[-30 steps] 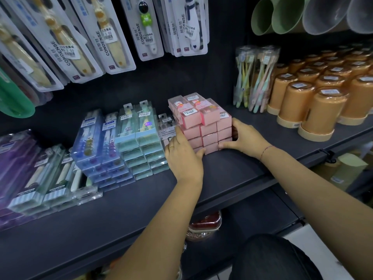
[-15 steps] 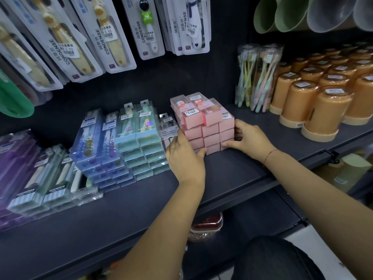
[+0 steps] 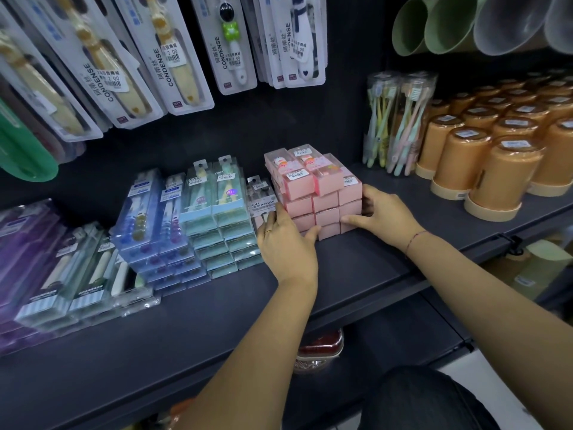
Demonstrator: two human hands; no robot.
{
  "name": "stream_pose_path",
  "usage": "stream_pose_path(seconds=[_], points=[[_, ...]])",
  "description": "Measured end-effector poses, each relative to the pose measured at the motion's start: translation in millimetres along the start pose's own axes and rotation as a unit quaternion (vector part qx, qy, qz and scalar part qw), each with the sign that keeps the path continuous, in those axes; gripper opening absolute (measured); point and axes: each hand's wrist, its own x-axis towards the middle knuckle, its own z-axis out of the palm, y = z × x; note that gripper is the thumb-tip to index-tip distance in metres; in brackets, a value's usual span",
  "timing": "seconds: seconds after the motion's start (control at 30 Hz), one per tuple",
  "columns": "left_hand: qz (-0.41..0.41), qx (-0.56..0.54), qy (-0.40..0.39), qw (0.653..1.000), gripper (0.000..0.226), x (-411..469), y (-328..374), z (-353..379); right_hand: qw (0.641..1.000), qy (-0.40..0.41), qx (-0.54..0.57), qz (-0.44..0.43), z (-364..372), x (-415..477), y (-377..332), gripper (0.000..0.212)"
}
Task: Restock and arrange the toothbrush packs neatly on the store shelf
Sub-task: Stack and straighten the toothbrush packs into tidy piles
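With the stack of pink toothbrush packs (image 3: 316, 193) as the reference, the farthest things to its left on the dark shelf (image 3: 217, 321) were purple packs (image 3: 24, 231), then grey-green packs (image 3: 83, 274), then a stepped pile of blue packs (image 3: 152, 218) and a pile of teal packs (image 3: 217, 212). A white pack (image 3: 262, 200) printed SOFT TOOTHBRUSH stood just beside the left side of the pink stack. The left hand (image 3: 285, 243) clasped the lower left corner of the stack, with its fingers against the left side and its thumb along the front of the bottom row. The stack itself sat in the middle of the shelf, three packs wide, with two loose packs lying on top. The right hand (image 3: 381, 215) clasped the right side, fingers bent round it and thumb on the front bottom row. Farther right of the stack stood clear tubs of pastel toothbrushes (image 3: 397, 125), and beyond them rows of orange cups (image 3: 496, 172). Above the stack, carded toothbrushes (image 3: 173, 57) hung on the back wall.
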Motion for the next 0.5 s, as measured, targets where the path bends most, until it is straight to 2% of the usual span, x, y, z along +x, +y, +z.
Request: stream_pose_path(seconds=[0.2,0.3,0.4,0.5], points=[[0.0,0.003,0.008,1.0,0.085,0,2,-1,1.0,0.002,0.005,0.016,1,-1,-1,0.056],[-0.003,-0.011,-0.018,1.0,0.094,1,3,-5,0.999,-0.033,0.001,0.036,-5,0,-4,0.06],[0.001,-0.116,-0.056,0.992,0.109,7,10,-16,0.999,-0.012,-0.018,0.031,-23,-1,-15,0.079],[0.022,-0.25,-0.091,0.964,0.098,26,15,-24,0.999,0.008,-0.017,-0.05,-39,3,-41,0.091]])
